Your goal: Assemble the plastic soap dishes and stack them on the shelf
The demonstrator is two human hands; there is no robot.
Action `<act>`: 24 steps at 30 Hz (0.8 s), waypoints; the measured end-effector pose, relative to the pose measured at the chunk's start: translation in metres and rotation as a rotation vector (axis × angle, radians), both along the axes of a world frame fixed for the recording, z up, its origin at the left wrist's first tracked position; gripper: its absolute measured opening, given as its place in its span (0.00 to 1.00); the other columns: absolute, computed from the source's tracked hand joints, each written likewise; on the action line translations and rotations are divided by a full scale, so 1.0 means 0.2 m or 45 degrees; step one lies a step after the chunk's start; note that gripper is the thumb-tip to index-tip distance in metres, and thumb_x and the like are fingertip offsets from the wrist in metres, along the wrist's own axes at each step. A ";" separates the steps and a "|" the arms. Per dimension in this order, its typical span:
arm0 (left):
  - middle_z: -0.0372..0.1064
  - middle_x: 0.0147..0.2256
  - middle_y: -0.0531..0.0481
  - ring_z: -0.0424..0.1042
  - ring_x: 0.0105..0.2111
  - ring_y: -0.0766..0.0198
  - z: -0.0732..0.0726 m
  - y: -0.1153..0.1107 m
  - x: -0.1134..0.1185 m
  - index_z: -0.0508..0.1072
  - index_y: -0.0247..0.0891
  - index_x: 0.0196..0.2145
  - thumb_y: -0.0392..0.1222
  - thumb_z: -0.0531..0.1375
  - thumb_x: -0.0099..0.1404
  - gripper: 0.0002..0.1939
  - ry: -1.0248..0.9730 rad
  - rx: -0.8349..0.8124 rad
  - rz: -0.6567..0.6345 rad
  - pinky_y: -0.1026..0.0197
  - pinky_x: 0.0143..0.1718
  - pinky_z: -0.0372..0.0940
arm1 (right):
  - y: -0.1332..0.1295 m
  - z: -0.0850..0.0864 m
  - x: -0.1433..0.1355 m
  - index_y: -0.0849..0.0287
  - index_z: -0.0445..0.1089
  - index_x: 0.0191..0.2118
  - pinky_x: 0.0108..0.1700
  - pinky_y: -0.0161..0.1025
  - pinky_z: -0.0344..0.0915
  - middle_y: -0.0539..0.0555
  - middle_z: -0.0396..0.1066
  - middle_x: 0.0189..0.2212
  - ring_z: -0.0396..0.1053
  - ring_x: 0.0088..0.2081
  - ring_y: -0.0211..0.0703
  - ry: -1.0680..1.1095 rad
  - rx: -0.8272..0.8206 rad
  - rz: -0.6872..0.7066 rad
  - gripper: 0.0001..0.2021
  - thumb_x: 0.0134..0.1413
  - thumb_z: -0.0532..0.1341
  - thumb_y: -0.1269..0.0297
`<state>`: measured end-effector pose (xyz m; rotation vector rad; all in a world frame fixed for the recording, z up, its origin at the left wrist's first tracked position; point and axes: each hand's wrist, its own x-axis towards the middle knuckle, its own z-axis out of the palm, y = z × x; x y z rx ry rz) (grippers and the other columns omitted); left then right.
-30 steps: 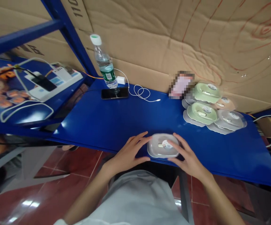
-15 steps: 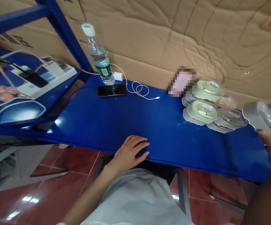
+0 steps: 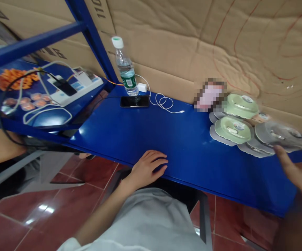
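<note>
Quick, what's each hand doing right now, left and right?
Left hand: empty, fingers curled loosely, resting on the blue table edge.
Right hand: open, fingers spread, holding nothing, just beside the grey packaged case atop the pile.

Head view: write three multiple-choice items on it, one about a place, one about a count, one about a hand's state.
1. Where does the water bottle stand?
A. On the floor
B. At the back of the blue table, by the black phone
C. On the packaged containers

2. How many green containers show in the pile?
A. Two
B. Five
C. None

3. How is the left hand?
A. Gripping the bottle
B. Holding the phone
C. Resting empty on the table's front edge

Answers: 1 B, the bottle is upright just behind the phone; 2 A, two green ones lie among the grey ones; 3 C, its fingers lie curled on the blue surface with nothing in them.
</note>
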<state>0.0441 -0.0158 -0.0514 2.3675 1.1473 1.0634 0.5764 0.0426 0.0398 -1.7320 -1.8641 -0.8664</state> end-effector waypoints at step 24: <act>0.60 0.72 0.39 0.66 0.69 0.48 0.04 0.00 -0.03 0.62 0.50 0.71 0.51 0.63 0.76 0.30 -0.004 -0.311 0.019 0.41 0.67 0.67 | 0.02 -0.17 -1.03 0.51 0.60 0.74 0.67 0.53 0.67 0.62 0.69 0.68 0.68 0.69 0.57 -0.164 -0.337 0.798 0.31 0.70 0.65 0.62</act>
